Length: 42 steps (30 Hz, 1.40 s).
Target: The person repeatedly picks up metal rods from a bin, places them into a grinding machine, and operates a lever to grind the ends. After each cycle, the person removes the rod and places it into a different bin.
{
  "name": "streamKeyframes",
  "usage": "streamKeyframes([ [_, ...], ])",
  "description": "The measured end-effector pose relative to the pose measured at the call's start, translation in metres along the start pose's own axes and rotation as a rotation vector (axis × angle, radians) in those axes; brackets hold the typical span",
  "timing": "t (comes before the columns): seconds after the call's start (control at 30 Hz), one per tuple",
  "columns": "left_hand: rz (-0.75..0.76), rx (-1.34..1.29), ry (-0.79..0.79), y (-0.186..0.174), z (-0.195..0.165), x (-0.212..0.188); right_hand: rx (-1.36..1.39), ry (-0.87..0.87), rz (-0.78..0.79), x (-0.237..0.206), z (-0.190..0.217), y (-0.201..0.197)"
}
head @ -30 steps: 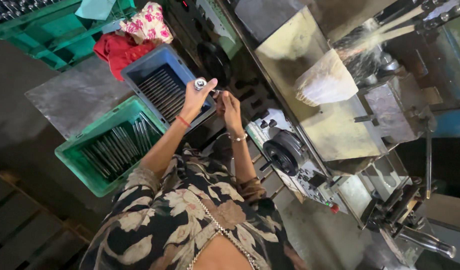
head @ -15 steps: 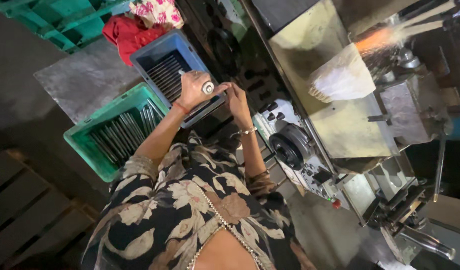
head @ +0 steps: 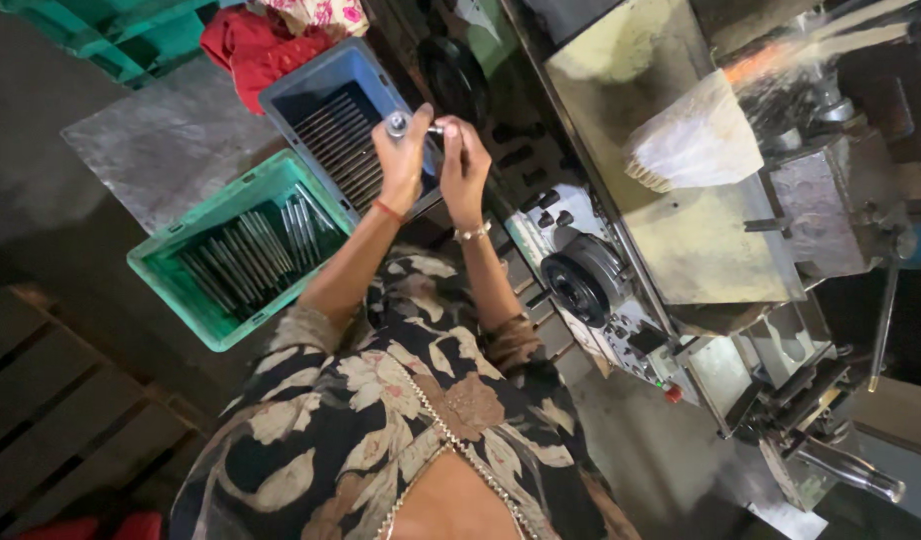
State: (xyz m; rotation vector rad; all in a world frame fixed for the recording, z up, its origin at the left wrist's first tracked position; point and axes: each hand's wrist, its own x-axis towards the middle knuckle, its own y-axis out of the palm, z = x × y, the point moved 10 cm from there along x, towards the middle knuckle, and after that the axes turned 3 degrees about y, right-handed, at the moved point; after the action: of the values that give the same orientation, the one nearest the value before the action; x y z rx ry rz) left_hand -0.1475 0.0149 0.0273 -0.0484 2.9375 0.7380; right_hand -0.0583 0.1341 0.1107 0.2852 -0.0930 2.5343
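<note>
Beside you, a green plastic crate point(head: 196, 300) holds dark metal rods; crumpled red cloth point(head: 256, 50) lies beyond, a grey metal lathe machine point(head: 681, 230) stands alongside.

The scene is dimly and unevenly lit, the machine's metal panel point(head: 681, 200) being brightened from the upper right, where an orange glare point(head: 756, 62) is blurred, while the floor point(head: 41, 230) at left is lost in shadow.

Metal workshop, lathe machine point(head: 671, 230), rod-filled crates point(head: 241, 250)
</note>
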Motion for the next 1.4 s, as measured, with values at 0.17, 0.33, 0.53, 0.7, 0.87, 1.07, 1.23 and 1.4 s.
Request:
streamKeyframes([
  [0.17,0.361,0.033,-0.014,0.029,-0.014,-0.017,-0.15,-0.101,-0.025,0.008,0.007,-0.008],
  [0.33,0.682,0.172,-0.051,0.046,-0.007,-0.027,-0.019,-0.02,-0.241,-0.007,-0.012,-0.033],
  [0.53,0.821,0.637,-0.354,0.031,0.097,-0.048,0.254,0.139,-0.538,-0.005,-0.024,-0.086],
  [0.7,0.705,1.305,-0.153,-0.012,0.116,-0.015,0.245,0.006,-0.599,-0.019,0.016,-0.162],
  [0.87,0.906,1.489,0.028,-0.015,0.116,-0.024,0.158,0.001,-0.623,-0.08,0.018,-0.193],
  [1.07,0.705,1.117,0.151,-0.041,0.048,-0.021,-0.131,0.148,-0.702,-0.145,0.002,-0.219],
  [1.23,-0.161,1.477,-0.17,-0.207,0.003,0.003,0.018,0.274,-0.744,-0.182,-0.03,-0.217],
  [1.4,0.491,1.809,-0.669,-0.248,0.108,-0.029,0.075,0.309,-0.774,-0.199,-0.033,-0.215],
])
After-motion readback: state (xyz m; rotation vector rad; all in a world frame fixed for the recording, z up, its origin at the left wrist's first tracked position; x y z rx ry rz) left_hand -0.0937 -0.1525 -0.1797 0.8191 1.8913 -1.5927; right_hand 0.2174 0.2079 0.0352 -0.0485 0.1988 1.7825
